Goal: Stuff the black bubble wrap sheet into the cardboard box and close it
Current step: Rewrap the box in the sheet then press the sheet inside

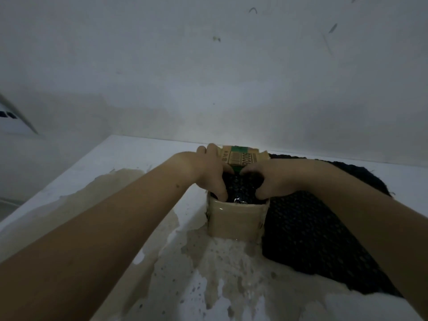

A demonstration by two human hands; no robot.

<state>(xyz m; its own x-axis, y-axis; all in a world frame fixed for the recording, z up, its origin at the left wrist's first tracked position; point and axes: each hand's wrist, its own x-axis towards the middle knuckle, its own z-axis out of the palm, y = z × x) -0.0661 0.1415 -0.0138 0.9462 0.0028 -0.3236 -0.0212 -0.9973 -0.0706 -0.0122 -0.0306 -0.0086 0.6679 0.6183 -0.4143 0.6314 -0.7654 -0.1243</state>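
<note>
1. Work surface: I see a white table (129, 154) with large worn, beige patches, set against a plain wall (208, 66).

2. Box: The cardboard box (236, 221) stands upright near the middle of the table with its top open. Its far flap (243, 156), printed in dark lettering with a green band, stands up behind the opening. The near wall of the box is plain and faces me.

3. Sheet: The black bubble wrap sheet (308, 230) is partly inside the box. One end fills the opening between the two hands. The remainder hangs over the right rim and lies spread on the table just to the right of the box, touching its right wall.

4. Left hand (208, 172): It grips the box at the far left corner. The fingers curl over the top edge beside the flap, and the thumb points down inside the left wall against the sheet.

5. Right hand (266, 179): It sits over the right side of the opening. The fingers and thumb are curled tightly down into the sheet, bunching it inside the box.

6. Both forearms are bare and reach in from the near edge of the view.
</note>
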